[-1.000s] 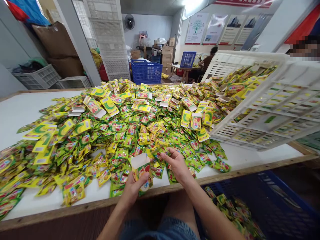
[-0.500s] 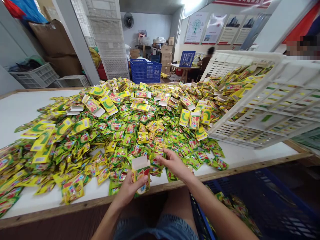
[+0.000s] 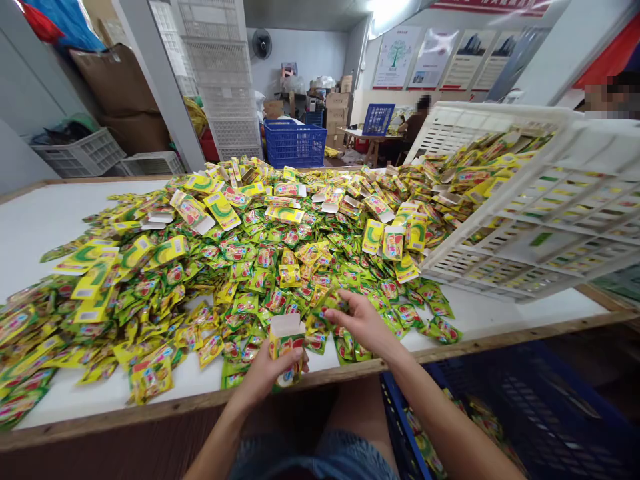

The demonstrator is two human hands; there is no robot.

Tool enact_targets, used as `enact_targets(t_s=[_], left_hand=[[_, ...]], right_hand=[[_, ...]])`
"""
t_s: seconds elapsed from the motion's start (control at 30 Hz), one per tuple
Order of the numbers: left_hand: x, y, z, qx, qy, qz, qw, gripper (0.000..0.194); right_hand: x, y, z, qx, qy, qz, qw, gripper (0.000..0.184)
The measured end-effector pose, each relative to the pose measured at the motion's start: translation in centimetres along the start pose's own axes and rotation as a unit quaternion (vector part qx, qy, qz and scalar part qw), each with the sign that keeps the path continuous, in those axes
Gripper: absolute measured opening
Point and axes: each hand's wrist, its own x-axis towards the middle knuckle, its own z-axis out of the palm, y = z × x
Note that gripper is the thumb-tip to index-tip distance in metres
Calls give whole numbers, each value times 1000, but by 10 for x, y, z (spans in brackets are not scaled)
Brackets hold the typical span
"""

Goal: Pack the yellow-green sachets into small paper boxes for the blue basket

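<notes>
My left hand (image 3: 267,373) is wrapped round a small open-topped yellow and green box (image 3: 287,340), held upright at the table's near edge. My right hand (image 3: 364,323) rests just to its right on the heap of green and yellow sachets (image 3: 240,260), fingers bent over a few of them; whether it grips any is unclear. Flat yellow box blanks (image 3: 95,280) lie mixed into the heap on the left.
A white plastic crate (image 3: 530,220) full of sachets is tipped onto the table at the right. A blue crate (image 3: 530,413) with sachets sits below the wooden table edge (image 3: 150,410). Stacked white crates (image 3: 220,80) and another blue crate (image 3: 293,143) stand behind. A person sits far back.
My right hand has slid a little right and down across the sachets. The box in my left hand has stayed nearly in place.
</notes>
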Motion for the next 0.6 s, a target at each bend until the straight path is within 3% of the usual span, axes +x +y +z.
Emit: enact_targets(t_s=[0.13, 0.23, 0.37, 0.6], left_hand=[[5, 2, 12, 16, 0, -6, 1000, 38], [4, 2, 16, 14, -1, -8, 1000, 40], [1, 2, 16, 45, -4, -5, 999, 37], [7, 0, 18, 42, -28, 6, 999, 35]], right_hand=[[2, -12, 18, 57, 18, -45, 997, 21], [1, -9, 27, -54, 38, -77, 995, 15], [0, -3, 27, -220, 35, -104, 969, 11], [-1, -5, 32, -319, -43, -175, 931, 14]])
